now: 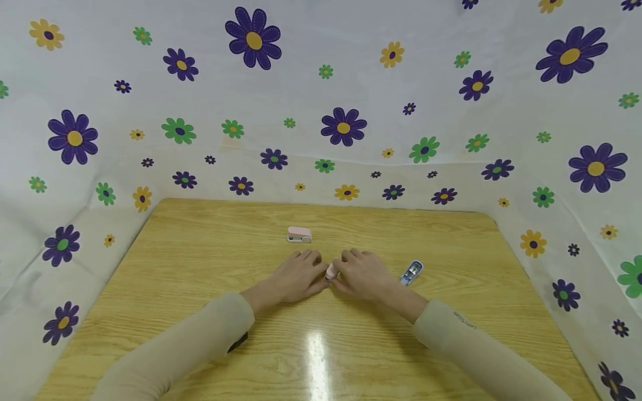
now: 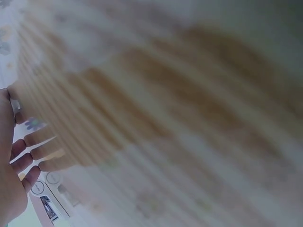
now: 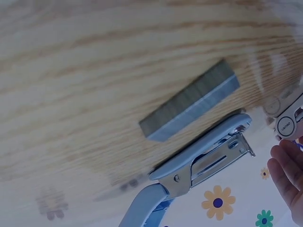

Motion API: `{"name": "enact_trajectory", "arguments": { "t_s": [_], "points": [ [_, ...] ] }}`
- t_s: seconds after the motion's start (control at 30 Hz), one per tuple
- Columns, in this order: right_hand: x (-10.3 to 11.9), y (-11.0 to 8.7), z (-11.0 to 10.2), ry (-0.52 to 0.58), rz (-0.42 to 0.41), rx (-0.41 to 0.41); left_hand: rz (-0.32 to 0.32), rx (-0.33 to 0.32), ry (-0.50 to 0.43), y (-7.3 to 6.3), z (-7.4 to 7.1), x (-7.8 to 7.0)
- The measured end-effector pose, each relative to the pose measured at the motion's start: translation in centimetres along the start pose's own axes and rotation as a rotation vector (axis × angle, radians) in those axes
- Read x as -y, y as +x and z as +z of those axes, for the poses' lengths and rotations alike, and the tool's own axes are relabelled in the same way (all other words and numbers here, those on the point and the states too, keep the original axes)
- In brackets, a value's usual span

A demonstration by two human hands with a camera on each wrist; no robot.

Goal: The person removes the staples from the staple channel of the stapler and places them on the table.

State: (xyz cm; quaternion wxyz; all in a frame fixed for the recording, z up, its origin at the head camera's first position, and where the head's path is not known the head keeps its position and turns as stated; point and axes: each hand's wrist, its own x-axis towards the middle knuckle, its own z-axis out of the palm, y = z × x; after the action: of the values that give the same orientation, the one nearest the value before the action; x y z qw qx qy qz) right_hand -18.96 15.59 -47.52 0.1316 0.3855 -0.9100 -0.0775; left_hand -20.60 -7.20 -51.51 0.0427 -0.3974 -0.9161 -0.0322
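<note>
My left hand (image 1: pixel 301 275) and right hand (image 1: pixel 363 274) meet over the table. Between their thumbs and fingertips they pinch a small pink object (image 1: pixel 332 272) with a dark lower end; the fingers mostly cover it, so its kind cannot be told. Just behind the hands lies a pink-and-white stapler (image 1: pixel 299 234), also partly seen in the left wrist view beside the left fingers (image 2: pixel 33 179). A blue stapler (image 1: pixel 412 272) rests beyond the right forearm. In the right wrist view, a strip of staples (image 3: pixel 189 101) lies beside the blue stapler's metal end.
The wooden table (image 1: pixel 210 239) is ringed at the back and sides by a white curtain (image 1: pixel 301 94) printed with flowers. Light glares off the table's near middle. Something black (image 1: pixel 238 342) shows under the left sleeve.
</note>
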Motion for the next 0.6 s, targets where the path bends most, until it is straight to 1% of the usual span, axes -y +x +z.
{"name": "enact_trajectory", "arguments": {
  "t_s": [0.1, 0.37, 0.5, 0.6],
  "points": [
    [-0.09, 0.07, 0.23, -0.011, -0.019, 0.004, -0.003, 0.007, 0.005, 0.10, 0.08, 0.01],
    [-0.14, 0.27, 0.65, -0.023, -0.069, -0.068, -0.011, 0.013, 0.013, 0.07, -0.06, -0.02],
    [-0.19, 0.30, 0.71, -0.025, -0.088, -0.085, -0.013, 0.017, 0.024, 0.03, 0.12, 0.01],
    [-0.25, 0.30, 0.72, -0.027, -0.100, -0.087, -0.009, 0.004, 0.026, -0.01, 0.28, 0.01]
  ]
}}
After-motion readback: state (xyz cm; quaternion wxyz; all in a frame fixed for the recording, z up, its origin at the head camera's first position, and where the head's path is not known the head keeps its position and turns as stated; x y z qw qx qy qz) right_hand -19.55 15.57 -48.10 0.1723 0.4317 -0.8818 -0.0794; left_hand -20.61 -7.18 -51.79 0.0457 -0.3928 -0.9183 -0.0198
